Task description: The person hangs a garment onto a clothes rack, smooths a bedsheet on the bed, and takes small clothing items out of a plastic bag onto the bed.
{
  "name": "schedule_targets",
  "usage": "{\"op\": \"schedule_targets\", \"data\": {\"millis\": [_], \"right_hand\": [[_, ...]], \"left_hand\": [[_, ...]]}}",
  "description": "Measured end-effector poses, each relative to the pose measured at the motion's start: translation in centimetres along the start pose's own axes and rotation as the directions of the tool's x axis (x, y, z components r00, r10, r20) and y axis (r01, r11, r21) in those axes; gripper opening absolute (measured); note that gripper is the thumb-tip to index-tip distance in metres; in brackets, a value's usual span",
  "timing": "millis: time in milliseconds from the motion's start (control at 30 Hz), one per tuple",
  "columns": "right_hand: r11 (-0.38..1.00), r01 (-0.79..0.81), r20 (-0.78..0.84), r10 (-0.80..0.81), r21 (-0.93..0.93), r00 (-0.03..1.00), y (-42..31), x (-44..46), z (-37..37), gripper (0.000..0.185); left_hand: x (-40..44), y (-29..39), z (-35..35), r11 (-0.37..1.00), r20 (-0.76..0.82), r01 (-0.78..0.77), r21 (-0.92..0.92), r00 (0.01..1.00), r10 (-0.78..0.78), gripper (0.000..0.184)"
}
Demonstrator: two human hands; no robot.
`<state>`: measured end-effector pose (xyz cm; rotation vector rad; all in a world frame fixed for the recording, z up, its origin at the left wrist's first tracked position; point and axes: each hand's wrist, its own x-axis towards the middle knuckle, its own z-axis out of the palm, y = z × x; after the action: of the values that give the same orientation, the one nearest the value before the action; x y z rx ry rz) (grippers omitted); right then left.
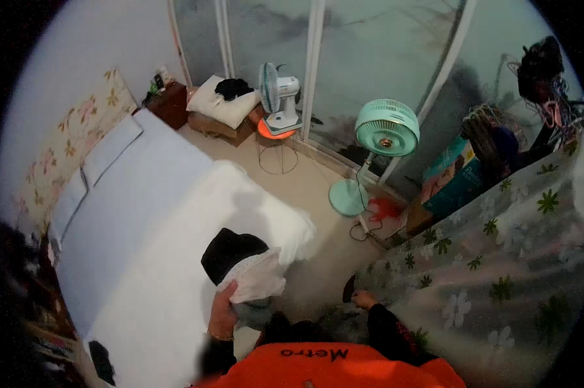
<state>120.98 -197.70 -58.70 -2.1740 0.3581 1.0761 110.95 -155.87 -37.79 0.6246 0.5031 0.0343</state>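
Observation:
My left hand (223,312) is closed on a white cloth (261,275) that bunches out to the right, over the bed's near side. A black, cap-like cloth item (230,251) stands out just beyond it; I cannot tell whether my fingers hold that too. Below the white cloth shows some greyish fabric (254,315). Off to the right, my right hand (364,299) is closed at the edge of a small dark curved item (349,289), whose kind is unclear. That hand is beside a leaf-patterned curtain or cover (460,278).
A bed (156,246) with pillows (113,152) fills the left. A green standing fan (387,129) rises from the floor. Another fan (279,97) sits on an orange stool (276,132). Boxes (450,181) and hanging items (542,77) crowd the right.

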Motion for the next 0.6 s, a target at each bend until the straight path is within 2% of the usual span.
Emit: {"op": "schedule_targets", "data": {"millis": [33, 67, 100, 167, 233, 300, 367, 400, 467, 500, 533, 567, 600], "right_hand": [[0.993, -0.056, 0.044, 0.051, 0.105, 0.998, 0.3, 2.2, -0.2, 0.036], [0.958, 0.096, 0.107, -0.069, -0.27, 0.992, 0.1, 3.7, -0.4, 0.036], [0.763, 0.247, 0.208, -0.151, -0.597, 0.966, 0.0, 5.5, -0.7, 0.035], [0.789, 0.251, 0.184, -0.176, -0.56, 0.967, 0.6, 9.6, -1.8, 0.034], [0.851, 0.33, 0.068, -0.332, -0.408, 0.941, -2.7, 8.1, -5.1, 0.033], [0.837, 0.424, -0.006, -0.454, -0.346, 0.891, -5.4, 7.1, -8.4, 0.031], [0.87, 0.327, 0.038, -0.338, -0.368, 0.941, -8.3, 5.9, -12.7, 0.036], [0.9, 0.222, 0.068, -0.212, -0.376, 0.975, -9.6, 5.0, -14.5, 0.042], [0.963, 0.269, -0.018, -0.27, -0.034, 0.963, -12.7, 2.5, -18.9, 0.043], [0.924, 0.383, -0.068, -0.381, 0.023, 0.922, -8.7, 6.4, -20.4, 0.043], [0.944, 0.264, -0.122, -0.291, -0.2, 0.949, -7.1, 9.0, -22.8, 0.041], [0.955, 0.212, -0.163, -0.247, -0.209, 0.955, -12.9, 5.3, -26.5, 0.039], [0.957, 0.198, -0.19, -0.24, -0.214, 0.952, -6.2, 11.9, -28.7, 0.039]], "left_hand": [[1.2, -0.1, 1.7, 1.0, 0.033, 0.023, 0.005, 0.999, -0.023, 0.047], [2.7, 0.0, 2.0, 0.999, 0.059, 0.015, 0.033, 0.998, -0.017, 0.047], [3.8, 0.4, 2.8, 0.999, 0.068, 0.027, 0.04, 0.997, -0.029, 0.047], [6.6, 0.5, 5.8, 0.992, 0.081, -0.024, 0.125, 0.997, 0.013, 0.046], [9.9, 0.6, 7.6, 0.997, 0.122, 0.013, 0.073, 0.992, -0.022, 0.047], [14.0, 0.3, 8.6, 0.989, 0.14, -0.029, 0.147, 0.99, 0.008, 0.045], [17.3, 0.5, 11.9, 0.99, 0.118, -0.043, 0.137, 0.993, 0.027, 0.045], [18.9, 0.3, 12.7, 0.986, 0.113, -0.02, 0.165, 0.994, 0.001, 0.045], [22.2, 1.2, 15.8, 0.983, 0.121, 0.055, 0.176, 0.99, -0.077, 0.045], [23.9, 1.3, 16.5, 0.978, 0.158, 0.106, 0.182, 0.978, -0.136, 0.042], [27.6, -0.4, 15.0, 0.942, 0.127, 0.086, 0.325, 0.983, -0.133, 0.039], [29.6, -1.3, 15.3, 0.958, 0.082, 0.013, 0.286, 0.996, -0.038, 0.039], [31.6, -2.0, 16.1, 0.957, 0.132, -0.048, 0.285, 0.991, 0.01, 0.038]]}}
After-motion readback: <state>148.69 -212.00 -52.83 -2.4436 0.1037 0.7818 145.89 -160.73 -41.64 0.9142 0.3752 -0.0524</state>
